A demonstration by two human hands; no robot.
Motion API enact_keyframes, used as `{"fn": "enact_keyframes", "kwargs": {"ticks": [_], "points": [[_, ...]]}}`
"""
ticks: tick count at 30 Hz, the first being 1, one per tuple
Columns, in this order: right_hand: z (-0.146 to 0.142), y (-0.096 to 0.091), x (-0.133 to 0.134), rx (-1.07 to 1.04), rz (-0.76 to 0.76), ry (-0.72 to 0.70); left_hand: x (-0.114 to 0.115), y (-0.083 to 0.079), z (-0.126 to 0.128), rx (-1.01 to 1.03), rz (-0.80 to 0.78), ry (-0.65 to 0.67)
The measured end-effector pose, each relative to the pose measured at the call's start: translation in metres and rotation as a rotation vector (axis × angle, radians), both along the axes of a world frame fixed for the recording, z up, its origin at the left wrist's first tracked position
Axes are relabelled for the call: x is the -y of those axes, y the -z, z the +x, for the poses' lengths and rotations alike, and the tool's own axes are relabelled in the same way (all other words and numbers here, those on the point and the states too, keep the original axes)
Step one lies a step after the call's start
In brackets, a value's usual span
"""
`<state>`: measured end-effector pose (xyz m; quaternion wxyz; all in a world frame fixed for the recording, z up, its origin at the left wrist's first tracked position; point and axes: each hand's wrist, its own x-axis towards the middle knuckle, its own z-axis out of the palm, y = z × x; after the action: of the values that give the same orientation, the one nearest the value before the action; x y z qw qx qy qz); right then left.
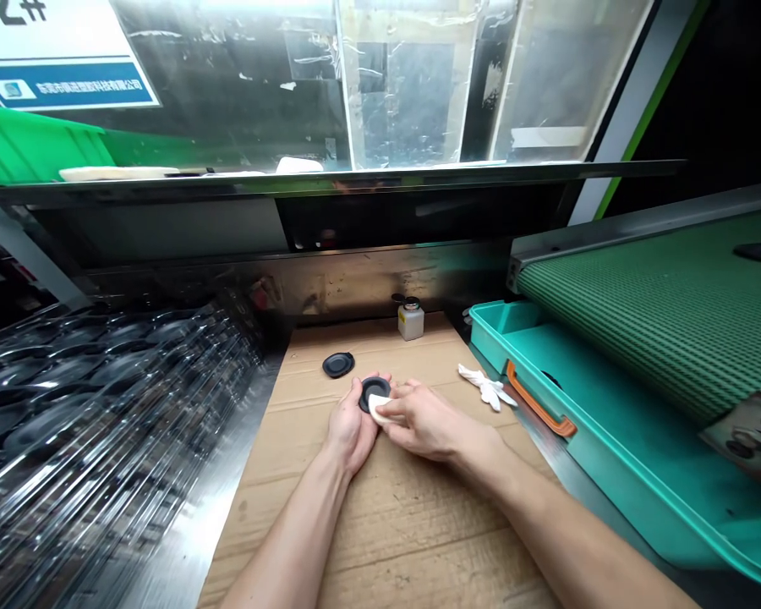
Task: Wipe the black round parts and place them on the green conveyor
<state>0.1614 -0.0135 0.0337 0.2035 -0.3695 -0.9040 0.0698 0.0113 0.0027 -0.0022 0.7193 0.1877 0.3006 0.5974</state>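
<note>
Cradled in my left hand (pixel 348 427) is a round black plastic part (pixel 374 391) with a raised rim. My right hand (pixel 426 419) pinches a white wiping pad (pixel 380 409) and presses it against the lower right of that part. Both hands are just above a sheet of brown cardboard (pixel 418 524). A similar black part (pixel 338 364) lies on the cardboard beyond my left hand. Farther back stands a small whitish bottle (pixel 411 320) with a dark top. A crumpled white cloth or glove (pixel 487 387) rests to the right of my right hand.
On the left are stacked clear plastic trays (pixel 101 423) holding several black parts. A teal bin (pixel 615 457) with an orange handle (pixel 539 402) stands at right, below a green conveyor belt (pixel 659 304). A metal shelf (pixel 368 182) crosses the back, bearing a green bin (pixel 38 148).
</note>
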Motion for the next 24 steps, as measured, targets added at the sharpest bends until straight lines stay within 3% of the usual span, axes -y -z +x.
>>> {"fn": "enact_keyframes", "kwargs": {"ticks": [4, 8, 16, 21, 24], "points": [[0.002, -0.003, 0.004, 0.011, 0.028, 0.159, 0.001, 0.000, 0.001, -0.039, 0.021, -0.001], [-0.001, -0.001, 0.006, 0.026, -0.007, 0.116, 0.001, 0.000, 0.002, -0.042, 0.030, -0.014], [-0.017, 0.006, 0.009, 0.079, 0.040, 0.274, 0.000, -0.001, -0.001, -0.009, 0.004, -0.020], [-0.016, 0.004, 0.014, 0.075, 0.067, 0.189, 0.001, -0.001, 0.000, -0.011, 0.007, -0.009], [-0.014, 0.004, 0.013, 0.083, 0.048, 0.275, 0.001, -0.002, 0.001, -0.016, 0.010, -0.011]]}}
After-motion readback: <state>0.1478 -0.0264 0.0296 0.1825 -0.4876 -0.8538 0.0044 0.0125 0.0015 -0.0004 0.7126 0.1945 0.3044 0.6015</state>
